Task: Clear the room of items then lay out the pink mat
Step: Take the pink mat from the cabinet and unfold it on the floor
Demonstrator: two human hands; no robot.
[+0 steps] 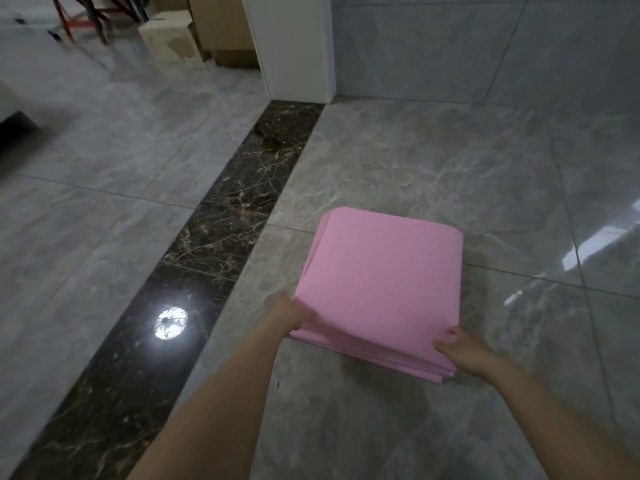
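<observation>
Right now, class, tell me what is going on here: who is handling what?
A person holds a folded pink mat by its near edge. The left hand grips the near left corner and the right hand grips the near right corner. The mat is not yet spread out; it sits in layers low over the grey tiled floor. Cardboard boxes stand beyond the doorway.

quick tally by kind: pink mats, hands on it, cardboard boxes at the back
pink mat, folded: 1
hands gripping it, left hand and right hand: 2
cardboard boxes in clear view, pale box and brown box: 2
total: 5
</observation>
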